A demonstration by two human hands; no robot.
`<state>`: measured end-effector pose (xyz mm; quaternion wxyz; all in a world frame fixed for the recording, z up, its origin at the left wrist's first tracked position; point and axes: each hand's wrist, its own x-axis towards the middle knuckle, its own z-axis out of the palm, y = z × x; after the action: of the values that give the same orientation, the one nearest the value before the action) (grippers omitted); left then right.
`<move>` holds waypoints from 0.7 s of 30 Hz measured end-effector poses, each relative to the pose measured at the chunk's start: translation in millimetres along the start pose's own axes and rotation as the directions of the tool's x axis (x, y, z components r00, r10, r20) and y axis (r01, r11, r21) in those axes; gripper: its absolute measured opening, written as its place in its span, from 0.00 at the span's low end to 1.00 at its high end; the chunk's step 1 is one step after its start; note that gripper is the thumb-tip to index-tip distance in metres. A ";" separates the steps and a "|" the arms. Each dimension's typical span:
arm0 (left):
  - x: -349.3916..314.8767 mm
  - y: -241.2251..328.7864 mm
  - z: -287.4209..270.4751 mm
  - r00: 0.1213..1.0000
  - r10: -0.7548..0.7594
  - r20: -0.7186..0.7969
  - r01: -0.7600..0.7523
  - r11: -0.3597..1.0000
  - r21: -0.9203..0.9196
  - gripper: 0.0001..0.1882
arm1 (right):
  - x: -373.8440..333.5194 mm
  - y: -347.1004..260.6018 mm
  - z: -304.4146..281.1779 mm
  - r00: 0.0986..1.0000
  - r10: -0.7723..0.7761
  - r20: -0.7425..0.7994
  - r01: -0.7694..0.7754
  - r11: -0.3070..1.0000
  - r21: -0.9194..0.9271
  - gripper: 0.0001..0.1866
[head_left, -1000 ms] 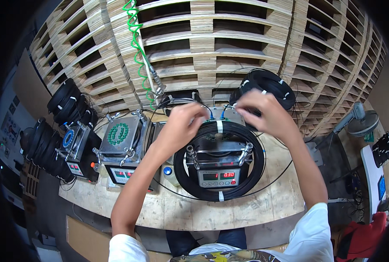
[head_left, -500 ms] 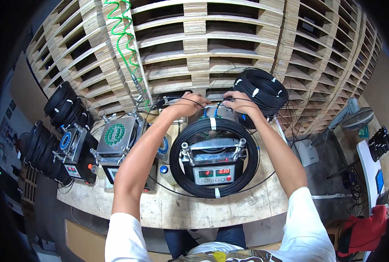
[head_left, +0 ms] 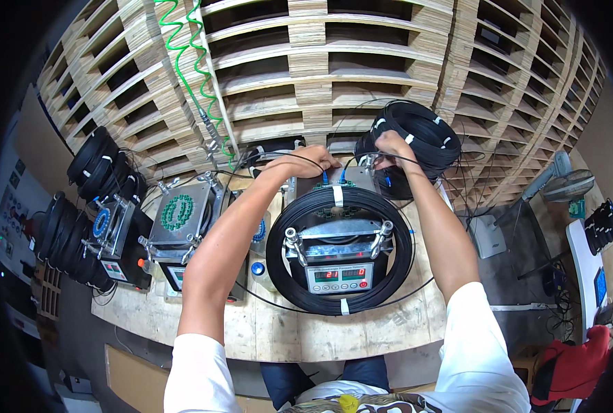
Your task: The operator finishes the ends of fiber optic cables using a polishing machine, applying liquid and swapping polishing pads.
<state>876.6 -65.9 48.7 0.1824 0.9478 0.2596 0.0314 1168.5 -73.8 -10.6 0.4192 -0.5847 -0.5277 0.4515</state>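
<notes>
A bench machine (head_left: 341,270) with a lit red display stands before me, a large ring of black cable (head_left: 275,265) leaning round its front. Two blue connectors (head_left: 325,177) on thin black leads sit upright at the green holders on its metal top plate (head_left: 306,187). My left hand (head_left: 310,162) is at the plate's back edge, fingers bent together; whatever they grip is hidden. Beside the plate's back right corner, next to a metal clamp (head_left: 370,161), my right hand (head_left: 393,146) is closed in a fist. What it holds, if anything, I cannot make out.
Stacked black cable coils (head_left: 423,138) stand at the back right, with more coils (head_left: 100,155) at the far left. Two similar machines, one with a green-holder plate (head_left: 177,212), stand to the left. Wooden pallets (head_left: 310,58) rise behind the bench; a green spiral hose (head_left: 198,76) hangs there.
My right hand has moved right, away from the connectors, and closed into a fist by the coils. My left hand has shifted slightly right. The machine's display reads differently.
</notes>
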 end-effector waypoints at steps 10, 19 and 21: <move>-14.7 -5.0 0.0 0.997 -0.072 -0.015 0.072 0.997 -0.019 0.18 | -47.8 -2.9 30.9 0.994 -0.032 0.107 -0.001 0.954 0.300 0.12; -20.4 -4.8 -2.0 0.995 -0.098 -0.013 0.097 0.991 -0.097 0.19 | -49.5 -9.6 45.4 0.984 -0.152 0.097 0.110 0.934 0.340 0.20; -17.0 -3.3 -3.5 0.998 -0.065 0.017 0.066 0.988 -0.140 0.19 | -45.8 -6.7 35.9 0.996 -0.070 0.063 0.054 0.972 0.230 0.21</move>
<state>859.7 -70.7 51.3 0.2511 0.9238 0.2866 0.0378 1130.5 -118.2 -8.9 0.4783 -0.4997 -0.5050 0.5162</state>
